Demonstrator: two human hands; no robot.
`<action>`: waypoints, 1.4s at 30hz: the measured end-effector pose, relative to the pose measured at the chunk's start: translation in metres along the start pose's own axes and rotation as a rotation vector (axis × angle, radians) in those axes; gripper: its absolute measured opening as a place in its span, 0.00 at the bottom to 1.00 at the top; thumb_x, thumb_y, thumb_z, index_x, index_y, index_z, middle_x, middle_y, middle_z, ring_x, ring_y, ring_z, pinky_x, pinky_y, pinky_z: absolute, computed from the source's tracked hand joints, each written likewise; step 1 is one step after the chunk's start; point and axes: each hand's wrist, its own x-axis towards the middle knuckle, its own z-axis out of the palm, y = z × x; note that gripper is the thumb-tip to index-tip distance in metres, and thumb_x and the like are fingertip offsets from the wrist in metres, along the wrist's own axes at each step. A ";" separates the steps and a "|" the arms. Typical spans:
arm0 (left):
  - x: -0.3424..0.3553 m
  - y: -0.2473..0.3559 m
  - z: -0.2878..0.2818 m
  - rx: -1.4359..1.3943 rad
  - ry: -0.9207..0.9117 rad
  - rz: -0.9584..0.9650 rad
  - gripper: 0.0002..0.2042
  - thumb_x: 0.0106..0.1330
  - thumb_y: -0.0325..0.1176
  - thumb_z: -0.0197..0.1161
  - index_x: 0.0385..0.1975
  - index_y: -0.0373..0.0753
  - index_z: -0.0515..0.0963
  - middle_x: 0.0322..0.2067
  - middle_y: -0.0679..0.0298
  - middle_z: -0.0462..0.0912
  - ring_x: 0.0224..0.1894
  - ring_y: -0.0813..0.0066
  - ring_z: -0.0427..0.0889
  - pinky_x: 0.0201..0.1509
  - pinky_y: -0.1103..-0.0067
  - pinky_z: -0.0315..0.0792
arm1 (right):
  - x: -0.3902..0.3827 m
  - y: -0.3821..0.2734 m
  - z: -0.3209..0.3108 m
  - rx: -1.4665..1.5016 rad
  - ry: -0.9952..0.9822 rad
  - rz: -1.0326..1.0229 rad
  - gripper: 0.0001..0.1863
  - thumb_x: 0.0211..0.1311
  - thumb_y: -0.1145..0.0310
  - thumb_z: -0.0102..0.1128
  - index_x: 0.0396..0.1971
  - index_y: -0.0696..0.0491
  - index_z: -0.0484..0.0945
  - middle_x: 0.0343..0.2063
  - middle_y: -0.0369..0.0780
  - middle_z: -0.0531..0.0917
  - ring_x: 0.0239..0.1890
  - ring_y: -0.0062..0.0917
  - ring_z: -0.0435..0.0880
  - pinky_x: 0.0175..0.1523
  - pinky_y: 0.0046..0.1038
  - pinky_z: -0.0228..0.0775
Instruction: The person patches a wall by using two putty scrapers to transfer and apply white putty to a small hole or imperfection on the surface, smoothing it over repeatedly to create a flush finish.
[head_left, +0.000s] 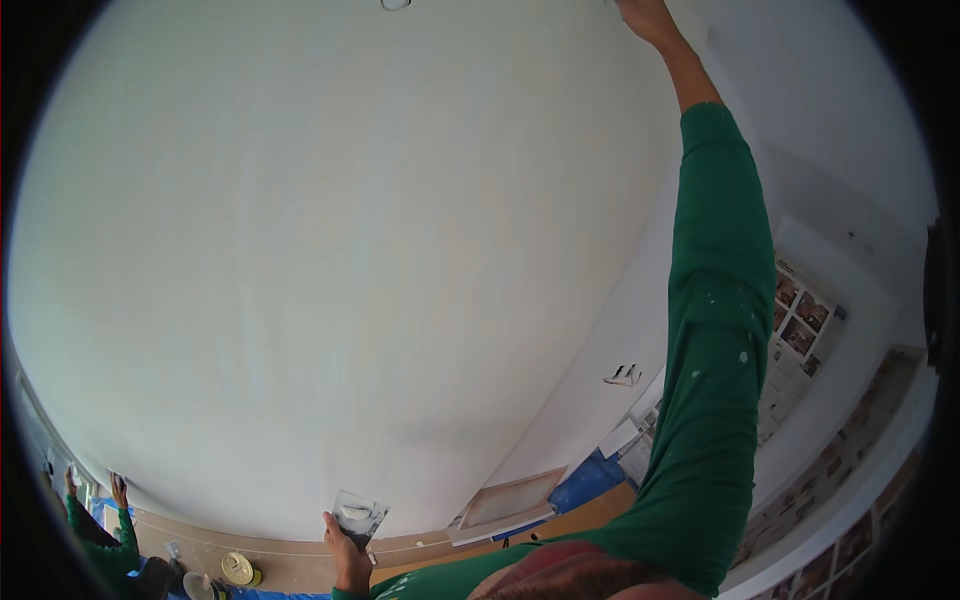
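Low in the head view, my left hand [348, 560] is closed around a wide putty knife [360, 510]. Its flat, rectangular blade is smeared with white and grey filler and points up toward the pale surface [400, 250]. At the top edge, my right hand [650, 18] is raised at the end of a straight arm in a green sleeve with white specks. It is beside the border of the pale surface. Its fingers look curled, but the frame's edge cuts them off, and what they grip cannot be made out.
A person in green [110, 540] at the lower left has raised hands. Near them stand an open yellow-rimmed can [240, 569] and another container [197, 586]. Blue sheeting [590, 480], a wall opening with wires [622, 376] and printed sheets [800, 325] are on the right.
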 end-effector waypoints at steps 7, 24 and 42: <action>-0.014 0.013 0.014 -0.021 -0.008 0.058 0.31 0.77 0.57 0.47 0.56 0.28 0.70 0.51 0.51 0.80 0.49 0.60 0.84 0.52 0.67 0.81 | 0.016 0.010 -0.004 -0.022 0.031 -0.046 0.13 0.63 0.74 0.51 0.43 0.61 0.81 0.47 0.54 0.81 0.53 0.49 0.78 0.60 0.42 0.69; -0.060 0.089 0.066 0.112 -0.098 0.012 0.29 0.78 0.56 0.46 0.58 0.32 0.70 0.53 0.55 0.78 0.52 0.64 0.82 0.55 0.71 0.79 | -0.121 -0.020 -0.042 0.131 -0.074 0.046 0.19 0.61 0.77 0.54 0.52 0.60 0.78 0.47 0.48 0.81 0.52 0.41 0.79 0.58 0.36 0.72; -0.056 0.116 0.070 0.074 -0.123 -0.118 0.28 0.78 0.55 0.47 0.59 0.32 0.70 0.55 0.55 0.78 0.55 0.63 0.80 0.59 0.67 0.77 | -0.367 -0.227 0.023 0.397 -0.196 0.349 0.33 0.45 0.84 0.67 0.57 0.55 0.78 0.49 0.42 0.77 0.54 0.40 0.75 0.58 0.35 0.73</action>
